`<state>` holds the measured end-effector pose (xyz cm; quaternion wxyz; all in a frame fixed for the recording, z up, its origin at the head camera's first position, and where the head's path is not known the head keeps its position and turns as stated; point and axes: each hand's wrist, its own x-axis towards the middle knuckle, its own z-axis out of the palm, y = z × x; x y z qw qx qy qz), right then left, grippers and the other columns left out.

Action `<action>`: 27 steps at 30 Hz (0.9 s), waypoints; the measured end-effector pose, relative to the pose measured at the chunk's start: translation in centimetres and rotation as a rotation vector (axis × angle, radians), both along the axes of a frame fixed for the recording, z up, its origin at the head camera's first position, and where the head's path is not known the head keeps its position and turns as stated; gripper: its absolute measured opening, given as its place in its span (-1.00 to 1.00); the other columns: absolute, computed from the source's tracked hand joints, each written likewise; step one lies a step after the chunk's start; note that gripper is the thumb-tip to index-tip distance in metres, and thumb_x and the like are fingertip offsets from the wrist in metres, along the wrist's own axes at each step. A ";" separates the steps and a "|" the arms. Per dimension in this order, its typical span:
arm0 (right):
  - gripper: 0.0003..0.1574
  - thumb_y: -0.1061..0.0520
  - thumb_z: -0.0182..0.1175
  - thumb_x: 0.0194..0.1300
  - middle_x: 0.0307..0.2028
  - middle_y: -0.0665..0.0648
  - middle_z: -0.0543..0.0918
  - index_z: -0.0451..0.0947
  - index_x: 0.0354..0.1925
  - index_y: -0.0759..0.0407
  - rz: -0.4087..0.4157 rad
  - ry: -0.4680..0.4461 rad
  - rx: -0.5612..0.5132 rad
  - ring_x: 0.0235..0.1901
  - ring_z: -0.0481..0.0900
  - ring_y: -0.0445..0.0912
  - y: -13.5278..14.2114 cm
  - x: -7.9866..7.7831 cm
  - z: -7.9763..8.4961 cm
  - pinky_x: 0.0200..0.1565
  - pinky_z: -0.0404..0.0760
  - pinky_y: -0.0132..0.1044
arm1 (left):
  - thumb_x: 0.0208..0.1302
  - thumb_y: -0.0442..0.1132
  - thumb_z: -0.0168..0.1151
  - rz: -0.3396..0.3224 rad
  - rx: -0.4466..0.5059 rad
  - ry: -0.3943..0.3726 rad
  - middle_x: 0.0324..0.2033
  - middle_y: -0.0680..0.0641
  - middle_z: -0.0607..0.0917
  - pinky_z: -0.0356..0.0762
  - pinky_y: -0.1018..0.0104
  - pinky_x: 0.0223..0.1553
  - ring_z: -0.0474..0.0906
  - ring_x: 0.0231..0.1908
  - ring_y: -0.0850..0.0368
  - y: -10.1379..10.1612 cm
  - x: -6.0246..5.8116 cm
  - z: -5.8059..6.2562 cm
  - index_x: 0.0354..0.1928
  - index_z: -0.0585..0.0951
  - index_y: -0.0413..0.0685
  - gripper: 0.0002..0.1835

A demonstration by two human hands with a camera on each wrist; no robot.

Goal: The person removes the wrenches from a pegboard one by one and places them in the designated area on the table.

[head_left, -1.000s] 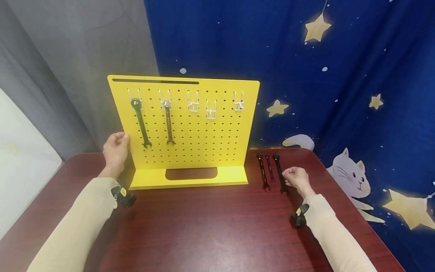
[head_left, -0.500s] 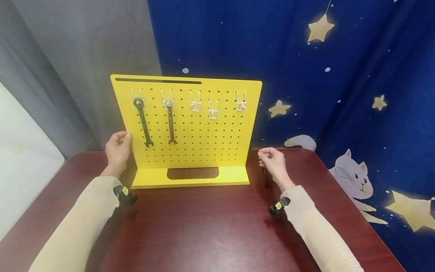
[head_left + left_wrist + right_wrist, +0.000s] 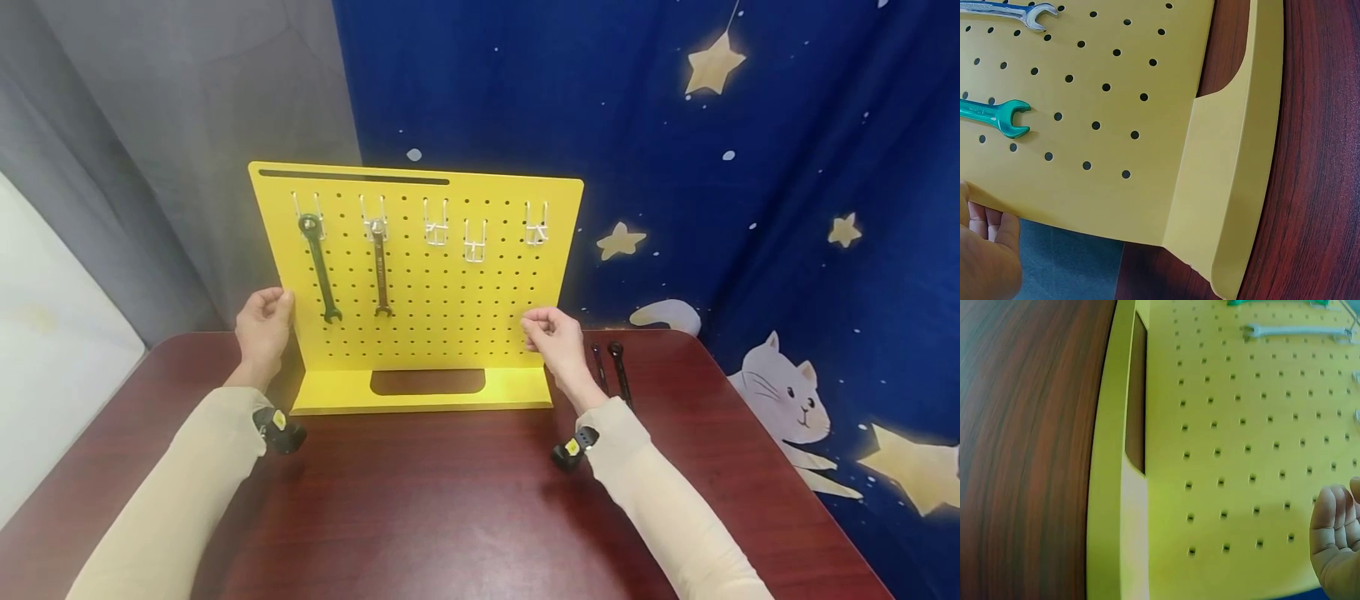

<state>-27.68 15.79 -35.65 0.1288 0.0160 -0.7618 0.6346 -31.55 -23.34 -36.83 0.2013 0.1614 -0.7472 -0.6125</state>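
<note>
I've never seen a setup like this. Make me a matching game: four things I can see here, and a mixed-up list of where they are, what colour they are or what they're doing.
Column one
1. green wrench
2. black wrench
3. left hand
4. board

Column two
A. lies on the dark red table
B. yellow, standing upright
C. hangs from the leftmost hook
D. grips a side edge

Right pairs: 1-C, 2-A, 3-D, 4-B
</note>
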 end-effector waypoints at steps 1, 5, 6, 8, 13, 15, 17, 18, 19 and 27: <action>-0.80 0.27 0.21 0.25 -0.39 0.30 0.60 0.55 -0.17 0.39 0.011 0.011 -0.008 -0.50 0.56 -0.10 -0.5 -0.1 0.1 -0.36 0.66 -0.33 | 0.33 0.02 0.10 0.001 -0.001 0.002 -0.39 0.29 0.47 0.39 0.52 -0.20 0.42 -0.34 0.43 0.0 0.0 0.0 -0.23 0.46 0.25 -0.90; -0.80 0.28 0.20 0.25 -0.33 0.43 0.60 0.55 -0.18 0.42 0.054 0.044 -0.019 -0.52 0.57 -0.15 -2.4 -0.2 0.5 -0.36 0.66 -0.35 | 0.33 0.03 0.09 -0.003 -0.002 0.002 -0.39 0.29 0.47 0.38 0.50 -0.19 0.42 -0.33 0.42 -0.1 0.0 0.0 -0.22 0.46 0.24 -0.89; -0.80 0.28 0.20 0.25 -0.30 0.47 0.59 0.55 -0.17 0.42 0.068 0.050 -0.023 -0.52 0.56 -0.16 -2.9 -0.2 0.7 -0.36 0.66 -0.36 | 0.33 0.03 0.09 -0.003 -0.004 0.002 -0.38 0.29 0.47 0.38 0.50 -0.19 0.42 -0.33 0.42 -0.1 0.1 0.0 -0.22 0.46 0.23 -0.88; -0.79 0.29 0.20 0.25 -0.28 0.49 0.59 0.55 -0.17 0.43 0.084 0.057 -0.029 -0.52 0.56 -0.19 -3.9 -0.3 0.9 -0.35 0.66 -0.36 | 0.33 0.04 0.09 -0.001 -0.012 -0.001 -0.38 0.29 0.46 0.38 0.50 -0.18 0.42 -0.33 0.42 -0.1 0.0 0.0 -0.20 0.46 0.22 -0.87; -0.79 0.28 0.20 0.25 -0.26 0.47 0.60 0.55 -0.15 0.41 0.123 0.073 -0.038 -0.45 0.62 -0.07 -6.1 -0.6 1.6 -0.31 0.67 -0.31 | 0.33 0.06 0.07 0.004 -0.031 -0.012 -0.36 0.28 0.46 0.38 0.49 -0.18 0.42 -0.31 0.41 -0.1 0.0 0.0 -0.17 0.46 0.21 -0.83; -0.77 0.29 0.19 0.26 -0.24 0.47 0.60 0.54 -0.14 0.44 0.145 0.071 -0.042 -0.43 0.64 -0.02 -6.9 -0.5 2.2 -0.27 0.67 -0.28 | 0.34 0.07 0.06 0.001 -0.028 -0.014 -0.35 0.27 0.46 0.38 0.48 -0.17 0.42 -0.30 0.40 -0.2 -0.1 0.0 -0.17 0.46 0.21 -0.83; -0.77 0.31 0.18 0.25 -0.24 0.46 0.61 0.53 -0.14 0.45 0.157 0.076 -0.053 -0.40 0.65 -0.01 -7.7 -0.6 2.4 -0.25 0.67 -0.28 | 0.33 0.07 0.06 0.001 -0.025 -0.017 -0.36 0.27 0.46 0.38 0.48 -0.18 0.42 -0.31 0.39 -0.2 -0.2 -0.1 -0.18 0.46 0.22 -0.83; -0.77 0.32 0.18 0.25 -0.24 0.45 0.61 0.52 -0.13 0.45 0.161 0.079 -0.053 -0.40 0.65 -0.03 -8.1 -0.7 2.5 -0.24 0.67 -0.28 | 0.33 0.07 0.07 0.002 -0.023 -0.015 -0.37 0.27 0.47 0.38 0.48 -0.19 0.42 -0.32 0.39 -0.2 -0.2 -0.1 -0.19 0.46 0.23 -0.84; -0.77 0.32 0.18 0.25 -0.24 0.44 0.61 0.52 -0.13 0.46 0.165 0.079 -0.052 -0.39 0.65 -0.04 -8.5 -0.7 2.5 -0.22 0.67 -0.28 | 0.33 0.06 0.08 0.003 -0.016 -0.012 -0.38 0.27 0.47 0.38 0.48 -0.20 0.42 -0.33 0.39 -0.2 -0.2 -0.1 -0.21 0.46 0.24 -0.86; -0.72 0.29 0.21 0.24 -0.18 0.30 0.65 0.53 -0.07 0.38 0.183 0.065 -0.015 -0.27 0.66 -0.04 -10.8 -1.3 2.5 -0.18 0.64 -0.34 | 0.33 0.07 0.07 0.002 -0.031 -0.019 -0.35 0.26 0.47 0.36 0.48 -0.21 0.41 -0.32 0.38 -0.1 -0.1 -0.2 -0.17 0.47 0.20 -0.82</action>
